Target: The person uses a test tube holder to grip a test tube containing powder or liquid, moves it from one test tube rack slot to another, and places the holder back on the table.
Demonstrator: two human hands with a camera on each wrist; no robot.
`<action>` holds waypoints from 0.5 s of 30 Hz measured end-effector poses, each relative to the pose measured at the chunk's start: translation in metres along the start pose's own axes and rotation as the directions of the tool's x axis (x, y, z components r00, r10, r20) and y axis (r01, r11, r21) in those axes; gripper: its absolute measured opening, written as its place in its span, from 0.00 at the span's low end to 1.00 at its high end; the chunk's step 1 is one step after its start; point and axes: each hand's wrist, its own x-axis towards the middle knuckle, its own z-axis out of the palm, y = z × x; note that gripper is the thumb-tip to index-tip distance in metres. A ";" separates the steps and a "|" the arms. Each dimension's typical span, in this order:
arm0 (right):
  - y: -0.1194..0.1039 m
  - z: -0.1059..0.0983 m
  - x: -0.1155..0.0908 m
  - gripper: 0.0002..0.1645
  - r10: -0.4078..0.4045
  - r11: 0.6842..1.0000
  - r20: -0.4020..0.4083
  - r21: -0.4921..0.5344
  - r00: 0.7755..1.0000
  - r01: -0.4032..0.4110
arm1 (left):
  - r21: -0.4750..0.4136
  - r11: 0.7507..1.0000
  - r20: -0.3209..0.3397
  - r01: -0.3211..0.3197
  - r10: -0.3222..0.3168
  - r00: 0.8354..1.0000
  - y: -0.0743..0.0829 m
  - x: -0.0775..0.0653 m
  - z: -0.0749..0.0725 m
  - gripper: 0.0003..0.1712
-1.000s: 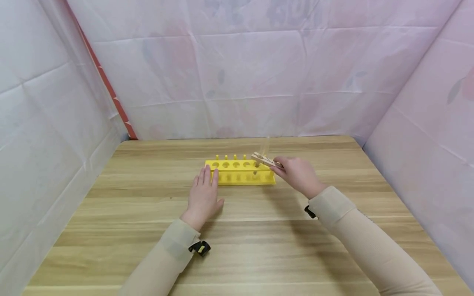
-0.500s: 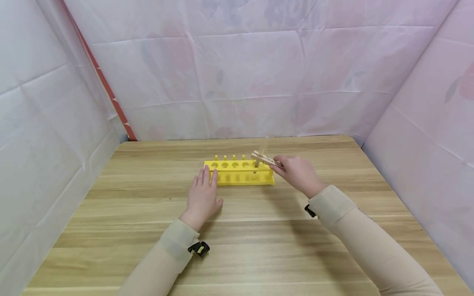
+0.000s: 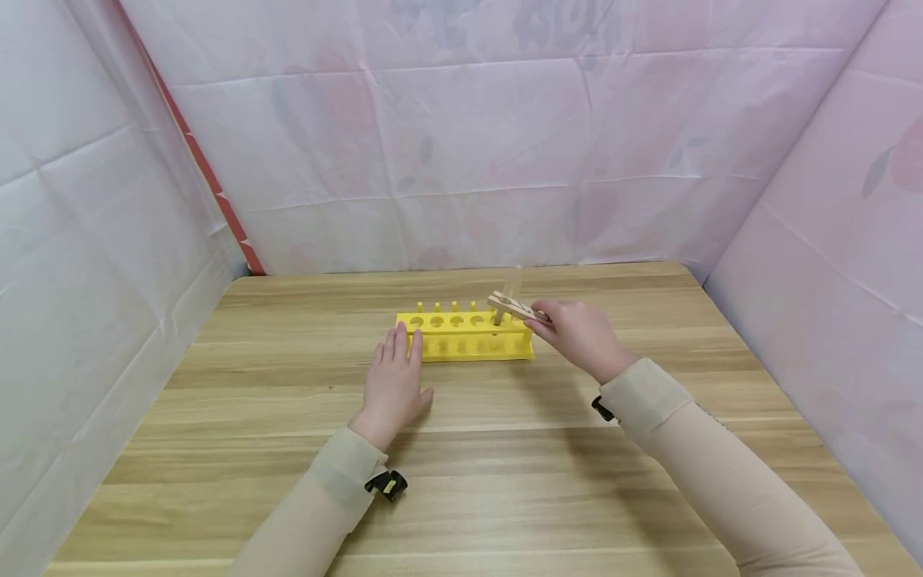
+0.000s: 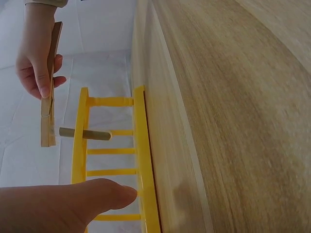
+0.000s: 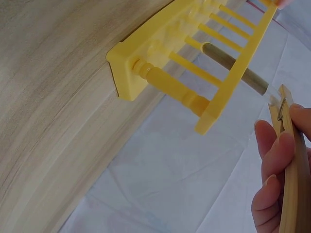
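Note:
My right hand (image 3: 580, 340) grips a wooden test tube holder (image 3: 515, 308) by its handle. Its clamping end is around a clear test tube (image 5: 248, 76) that contains grey-brown liquid. In the right wrist view the tube passes through a hole in the upper bar of a yellow test tube rack (image 3: 454, 324), near the rack's right end. Its rounded bottom shows between the bars, above the base. My left hand (image 3: 392, 389) rests fingertips on the rack's left end, fingers straight. Its thumb (image 4: 109, 194) stretches along the rack's front in the left wrist view.
The rack stands on a wood-grain table (image 3: 461, 481), toward its back edge. Several drying pegs (image 3: 437, 307) rise along the rack's back. Pale patterned sheets (image 3: 476, 144) enclose the table at the back and both sides.
My right hand has raised the holder and test tube slightly, so less of the tube shows below the rack's upper bar. My left hand keeps its place on the rack.

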 end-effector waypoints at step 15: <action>-0.001 -0.003 0.002 0.12 0.016 1.000 -0.005 0.005 1.000 -0.016 | -0.009 1.000 0.012 0.003 -0.003 1.000 0.001 0.001 -0.004 0.56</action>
